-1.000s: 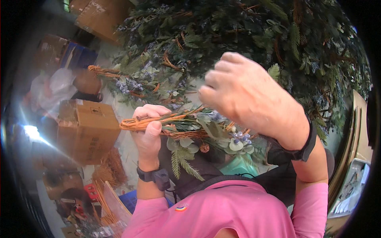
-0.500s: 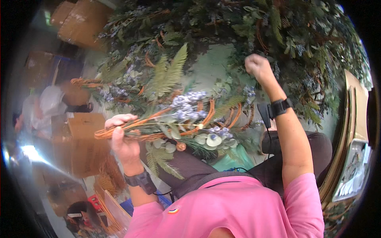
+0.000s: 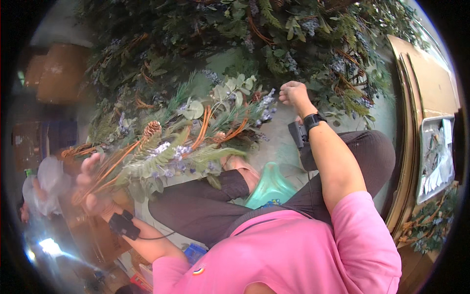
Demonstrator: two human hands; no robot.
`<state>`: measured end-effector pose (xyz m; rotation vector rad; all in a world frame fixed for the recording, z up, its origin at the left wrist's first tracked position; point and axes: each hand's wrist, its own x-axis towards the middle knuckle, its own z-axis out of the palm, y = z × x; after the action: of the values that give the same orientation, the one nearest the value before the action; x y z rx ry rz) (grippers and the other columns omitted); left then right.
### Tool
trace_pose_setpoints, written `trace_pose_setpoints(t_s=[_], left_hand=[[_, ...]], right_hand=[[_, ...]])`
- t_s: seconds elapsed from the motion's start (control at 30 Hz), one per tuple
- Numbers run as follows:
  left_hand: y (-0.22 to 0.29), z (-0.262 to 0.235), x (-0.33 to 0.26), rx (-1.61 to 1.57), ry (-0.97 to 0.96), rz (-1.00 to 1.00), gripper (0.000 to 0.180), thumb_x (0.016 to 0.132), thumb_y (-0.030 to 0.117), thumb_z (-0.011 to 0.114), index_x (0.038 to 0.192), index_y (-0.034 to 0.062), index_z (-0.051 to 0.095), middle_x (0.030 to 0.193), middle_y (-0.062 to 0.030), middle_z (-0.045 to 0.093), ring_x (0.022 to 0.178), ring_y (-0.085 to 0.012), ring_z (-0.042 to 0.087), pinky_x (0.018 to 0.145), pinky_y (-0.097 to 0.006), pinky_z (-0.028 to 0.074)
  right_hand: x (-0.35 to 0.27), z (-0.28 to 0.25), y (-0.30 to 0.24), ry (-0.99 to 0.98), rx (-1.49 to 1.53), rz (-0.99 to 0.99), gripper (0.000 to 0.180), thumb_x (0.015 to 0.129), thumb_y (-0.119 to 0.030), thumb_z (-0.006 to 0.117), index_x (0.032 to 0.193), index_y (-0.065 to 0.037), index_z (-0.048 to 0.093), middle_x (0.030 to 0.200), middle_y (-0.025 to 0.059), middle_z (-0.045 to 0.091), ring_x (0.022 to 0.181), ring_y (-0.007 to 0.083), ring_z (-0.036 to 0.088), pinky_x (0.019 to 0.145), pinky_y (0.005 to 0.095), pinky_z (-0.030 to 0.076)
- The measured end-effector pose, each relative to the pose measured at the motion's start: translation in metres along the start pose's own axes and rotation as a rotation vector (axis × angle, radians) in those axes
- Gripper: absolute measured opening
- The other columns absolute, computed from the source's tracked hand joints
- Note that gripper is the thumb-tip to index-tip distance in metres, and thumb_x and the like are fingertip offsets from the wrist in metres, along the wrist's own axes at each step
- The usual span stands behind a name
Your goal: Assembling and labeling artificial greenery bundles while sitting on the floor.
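An artificial wreath (image 3: 198, 132) of brown twisted vines, green fern, round grey-green leaves, pinecones and blue-violet berries slants across in front of me. At its lower left end, where bare vines gather, my left hand (image 3: 90, 183) grips it between thumb and fingers, somewhat blurred by motion. My right hand (image 3: 295, 94) is raised beyond the wreath's right end, its fingers drawn together. Whatever it may hold is too small or hidden to make out. Both wrists carry black strapped devices.
Piled greenery (image 3: 196, 44) with berries and vines fills the far side. Cardboard sheets (image 3: 406, 127) and a metal tray (image 3: 435, 161) stand at the right. A green plastic stool (image 3: 269, 183) shows between my legs. Cardboard boxes (image 3: 63, 73) and a white plastic bag (image 3: 49, 186) lie left.
My left hand has moved left and slightly down with the wreath, which has turned so pinecones show. My right hand has shifted left in the picture, its fingers still closed. The whole view has swung.
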<state>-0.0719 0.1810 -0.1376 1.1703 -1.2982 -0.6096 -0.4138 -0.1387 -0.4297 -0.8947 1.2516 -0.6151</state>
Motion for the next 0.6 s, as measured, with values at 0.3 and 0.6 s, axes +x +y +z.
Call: trace_pose_setpoints(t_s=[0.3, 0.6], left_hand=[[-0.105, -0.085, -0.070, 0.779, 0.466, -0.251, 0.047, 0.068, 0.008, 0.071, 0.111, 0.0011, 0.052, 0.117, -0.0125, 0.052, 0.113, -0.0235, 0.045, 0.097, -0.039, 0.035], [-0.084, -0.075, -0.115, 1.350, 0.467, -0.471, 0.066, 0.071, 0.001, 0.057, 0.133, -0.0028, 0.033, 0.124, -0.0199, 0.044, 0.111, -0.0280, 0.044, 0.094, -0.036, 0.034]], right_hand=[[0.011, -0.013, 0.031, -0.010, -0.226, -0.201, 0.013, 0.075, -0.008, 0.053, 0.071, -0.001, 0.062, 0.063, 0.0097, 0.061, 0.053, 0.0200, 0.057, 0.051, 0.0332, 0.047], [0.017, 0.086, 0.025, -0.140, -0.252, -0.340, 0.013, 0.073, -0.007, 0.054, 0.078, 0.001, 0.063, 0.066, 0.0119, 0.061, 0.058, 0.0199, 0.061, 0.055, 0.0319, 0.050]])
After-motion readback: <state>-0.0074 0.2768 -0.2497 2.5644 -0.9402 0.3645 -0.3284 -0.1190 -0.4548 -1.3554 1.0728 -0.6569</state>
